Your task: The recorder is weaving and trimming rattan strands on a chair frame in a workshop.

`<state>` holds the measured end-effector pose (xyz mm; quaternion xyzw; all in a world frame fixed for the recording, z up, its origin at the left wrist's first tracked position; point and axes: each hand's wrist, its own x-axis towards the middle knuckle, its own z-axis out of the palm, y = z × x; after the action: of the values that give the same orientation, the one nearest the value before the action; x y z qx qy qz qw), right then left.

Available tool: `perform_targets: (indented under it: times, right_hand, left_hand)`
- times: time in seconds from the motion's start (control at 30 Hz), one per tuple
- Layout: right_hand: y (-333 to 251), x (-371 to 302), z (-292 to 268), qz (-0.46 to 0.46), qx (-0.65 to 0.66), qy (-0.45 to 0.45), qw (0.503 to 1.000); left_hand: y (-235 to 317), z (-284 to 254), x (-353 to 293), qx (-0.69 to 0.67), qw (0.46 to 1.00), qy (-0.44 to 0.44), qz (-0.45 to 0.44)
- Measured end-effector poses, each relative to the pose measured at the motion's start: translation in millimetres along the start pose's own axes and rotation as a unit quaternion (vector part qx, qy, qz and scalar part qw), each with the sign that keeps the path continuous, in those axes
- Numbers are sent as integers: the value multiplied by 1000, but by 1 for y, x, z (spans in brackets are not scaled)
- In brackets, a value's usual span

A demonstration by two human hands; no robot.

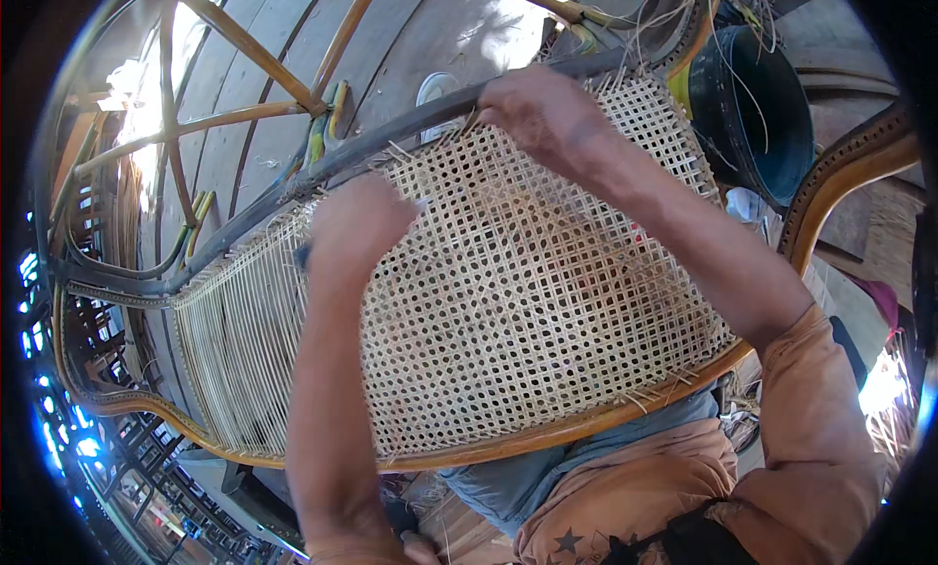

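My left grip (363,221) is curled closed over the cane panel, blurred, with a dark handle (302,256) sticking out at its outer side; the rest of that tool I can't make out. My right grip (542,104) is at the frame's far edge, fingers bent in; I can't tell from here how tightly they are closed or whether they have a strand.

Under both, the cane panel (508,311) fills most of the wooden frame (567,426), openwork nearly all over, with only parallel strands toward the frame's left end. Loose ends poke out along its near and far edges. The near edge lies over the wearer's lap.

Past the far edge I see a white cup (436,88) and a plank floor (278,42); beyond the far right corner, a dark bucket (699,106).
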<state>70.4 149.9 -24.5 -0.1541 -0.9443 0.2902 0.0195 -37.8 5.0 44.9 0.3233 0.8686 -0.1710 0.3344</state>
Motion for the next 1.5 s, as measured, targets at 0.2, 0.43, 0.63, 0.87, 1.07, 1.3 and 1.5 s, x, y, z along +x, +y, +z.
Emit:
perform_targets:
  times: [0.2, 0.43, 0.63, 0.87, 1.07, 1.3, 1.5]
  right_hand:
    - [-10, -7, 9, -10, 230, -156, 960]
    - [21, -8, 15, 87, 116, -156, 977]
    - [21, -6, 16, 44, 124, -153, 980]
    - [12, 1, 15, 115, 62, -171, 977]
    - [10, 2, 15, 97, 32, -207, 973]
    - [6, -2, 26, 30, -114, -180, 976]
    - [17, -7, 27, -168, -113, -124, 971]
  left_hand:
    - [-9, 4, -10, -46, 996, 79, 25]
    - [40, 14, 25, -6, 997, 4, 72]
    - [51, 5, 35, 47, 992, -58, 102]
    - [47, 24, 27, 28, 989, 35, 141]
    - [39, 45, 17, 10, 985, 78, 151]
    - [29, 32, 32, -36, 995, 38, 90]
    - [3, 40, 22, -55, 997, 25, 37]
